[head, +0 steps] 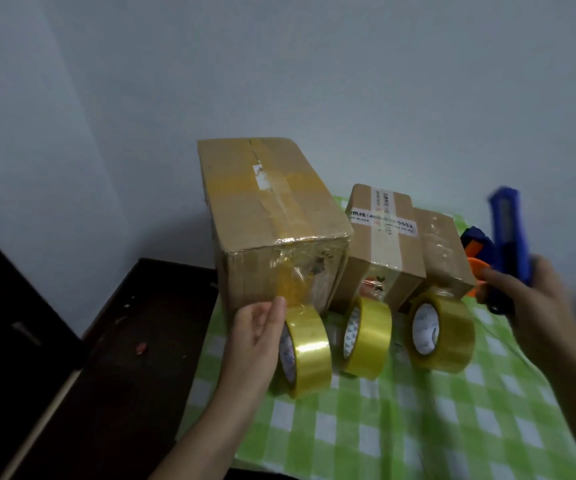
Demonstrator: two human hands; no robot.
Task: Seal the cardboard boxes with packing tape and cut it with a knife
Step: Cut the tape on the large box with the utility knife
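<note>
The left roll (309, 355) of yellowish tape stands on edge just before the big box (272, 209), and a strip of tape runs from it up the box's front face. The left hand (257, 336) holds this roll with the thumb at its top rim; the fingers are hidden behind it. The right hand (539, 299), blurred, grips a blue knife (507, 233) upright at the far right. The middle roll (369, 337) and right roll (444, 336) stand before the middle box (386, 251) and small box (447, 251). A blue-and-orange tool (476, 252) lies behind the knife. Everything rests on a green checked cloth (418, 431) over the dark surface (123, 341).
</note>
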